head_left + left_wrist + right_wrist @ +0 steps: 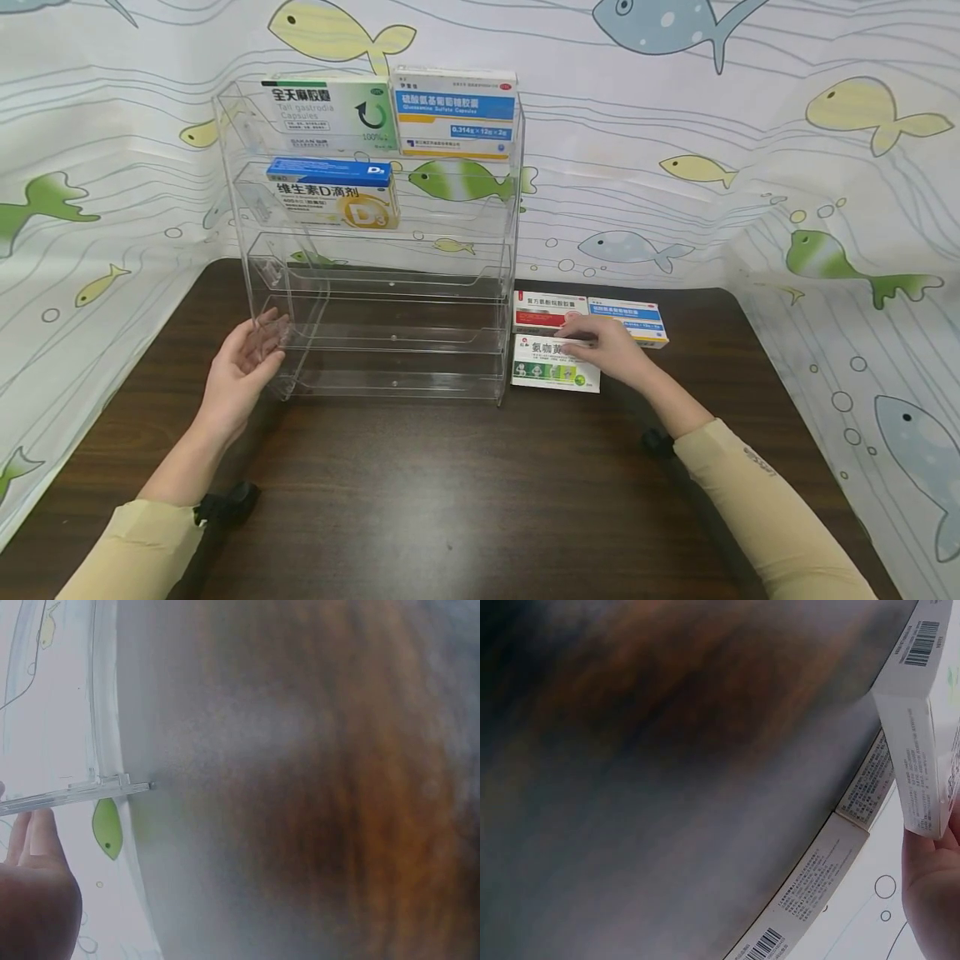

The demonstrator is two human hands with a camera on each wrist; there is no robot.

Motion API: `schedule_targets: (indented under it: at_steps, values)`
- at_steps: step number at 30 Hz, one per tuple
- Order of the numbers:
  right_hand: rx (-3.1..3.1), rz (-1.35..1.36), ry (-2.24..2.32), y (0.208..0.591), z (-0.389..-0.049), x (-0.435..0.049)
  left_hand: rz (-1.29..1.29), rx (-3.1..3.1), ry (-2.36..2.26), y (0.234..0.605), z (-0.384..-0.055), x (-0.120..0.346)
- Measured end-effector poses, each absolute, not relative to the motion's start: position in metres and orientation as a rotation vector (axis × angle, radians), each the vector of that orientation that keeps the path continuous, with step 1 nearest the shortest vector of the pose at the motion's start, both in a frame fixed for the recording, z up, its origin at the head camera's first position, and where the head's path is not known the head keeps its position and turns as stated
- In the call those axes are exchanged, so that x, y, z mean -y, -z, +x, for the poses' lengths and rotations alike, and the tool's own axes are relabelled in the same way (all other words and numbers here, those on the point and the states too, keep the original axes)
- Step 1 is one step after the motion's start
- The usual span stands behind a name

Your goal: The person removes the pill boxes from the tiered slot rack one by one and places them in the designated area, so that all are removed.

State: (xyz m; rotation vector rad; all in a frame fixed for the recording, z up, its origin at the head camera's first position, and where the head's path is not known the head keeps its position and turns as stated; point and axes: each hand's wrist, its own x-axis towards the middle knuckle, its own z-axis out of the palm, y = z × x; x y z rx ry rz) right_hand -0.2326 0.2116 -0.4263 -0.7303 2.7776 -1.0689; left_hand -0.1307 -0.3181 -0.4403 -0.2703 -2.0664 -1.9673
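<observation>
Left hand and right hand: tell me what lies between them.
In the head view, the lower part of the clear rack stands between the left hand and right hand, then the green-white box at the right fingertips.

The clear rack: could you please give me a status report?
Left hand touching clear rack at left. Right hand pinching green-banded box. Red-labelled box, blue-labelled box just behind. Nothing visibly blocking.

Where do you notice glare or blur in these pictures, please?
In the head view, soft glare marks the dark tabletop; in the left wrist view, the tabletop is blurred while the clear rack is sharper; in the right wrist view, the tabletop blurs too, but the held box looks clearer.
</observation>
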Motion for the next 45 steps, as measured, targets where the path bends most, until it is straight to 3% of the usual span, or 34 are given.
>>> schedule_targets:
  at_steps: [25,45]
  values:
    - [-2.783,-0.758,0.811,0.433,-0.231,-0.21,-0.242,2.091,1.951,0.441,-0.13,0.318]
    - [-2.854,-1.005,0.725,0.417,-0.191,-0.213,-0.27,2.064,1.953,0.441,-0.129,0.317]
